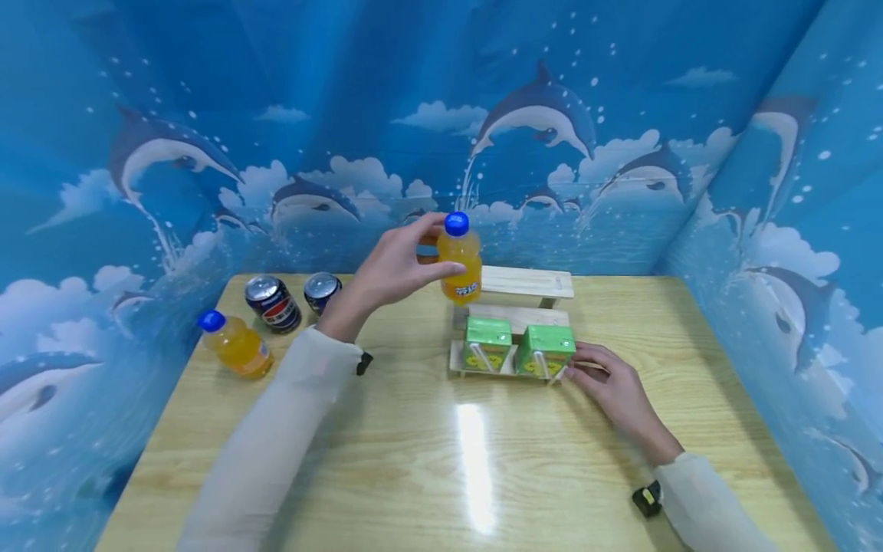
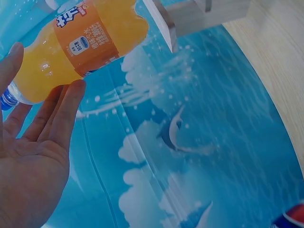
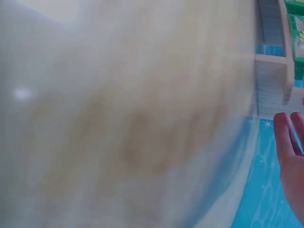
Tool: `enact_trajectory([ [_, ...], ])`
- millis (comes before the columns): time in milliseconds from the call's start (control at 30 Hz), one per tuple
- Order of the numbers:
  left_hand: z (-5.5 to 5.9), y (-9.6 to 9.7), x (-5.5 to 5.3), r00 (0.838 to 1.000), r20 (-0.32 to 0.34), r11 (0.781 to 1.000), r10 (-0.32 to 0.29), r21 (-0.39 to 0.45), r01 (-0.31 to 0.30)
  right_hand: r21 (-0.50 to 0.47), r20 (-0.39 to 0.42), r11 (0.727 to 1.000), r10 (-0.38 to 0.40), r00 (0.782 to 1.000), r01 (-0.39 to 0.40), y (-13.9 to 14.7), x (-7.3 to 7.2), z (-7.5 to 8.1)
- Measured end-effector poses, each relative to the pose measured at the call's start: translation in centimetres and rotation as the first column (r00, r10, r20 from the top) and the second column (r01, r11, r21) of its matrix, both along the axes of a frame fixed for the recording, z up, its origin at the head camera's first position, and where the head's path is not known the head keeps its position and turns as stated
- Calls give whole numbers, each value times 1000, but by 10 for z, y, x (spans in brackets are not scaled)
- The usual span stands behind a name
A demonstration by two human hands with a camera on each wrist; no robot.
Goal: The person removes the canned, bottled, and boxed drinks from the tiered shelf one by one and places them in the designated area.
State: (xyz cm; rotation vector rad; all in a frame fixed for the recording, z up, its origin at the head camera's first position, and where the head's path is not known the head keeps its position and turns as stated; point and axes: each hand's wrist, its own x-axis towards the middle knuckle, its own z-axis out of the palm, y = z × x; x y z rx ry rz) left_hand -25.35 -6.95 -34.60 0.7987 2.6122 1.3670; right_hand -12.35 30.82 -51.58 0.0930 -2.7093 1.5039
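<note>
**Orange bottle (image 1: 460,257) in left hand (image 1: 398,264), up at the rack (image 1: 527,281)**

We've got a pale wood-grain surface (image 1: 386,468), one bright glare streak between the hands. Blue dolphin-and-cloud backdrop (image 1: 386,92) behind and on both sides. The stepped wooden rack sits between the hands.

Labels: the held bottle has a blue cap and orange label, white-and-blue characters; we can't read them reliably. Two green boxes (image 1: 487,345) with white straws and yellow print stand on the rack's lowest step, left of the right hand (image 1: 614,387). Two dark cans (image 1: 274,304) left of the left hand; the nearer shows a red-white-blue band, lettering too small for us. A second orange drink (image 1: 237,347), also blue-capped, is beyond them, left of the left forearm.

Pose: left arm reaches forward, thumb in front and fingers behind, gripping the bottle cap-up, clear of the surface. Right hand is low at the rack's right end, fingers extended, nothing gripped that we see; contact unclear.
</note>
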Motion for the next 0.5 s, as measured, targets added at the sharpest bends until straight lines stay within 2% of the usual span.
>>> enact_trajectory([
  [267, 0, -24, 7, 999, 1, 999, 48, 5, -48, -153, -186, 988, -21, 982, -8, 2, -17, 12],
  [400, -2, -36, 13, 997, -5, 997, 72, 11, -72, -199, -229, 980, -31, 973, -16, 0, -27, 17],
  [500, -5, -44, 18, 996, -12, 996, 83, 19, -83, -197, -242, 980, -20, 970, -29, 0, -34, 18],
])
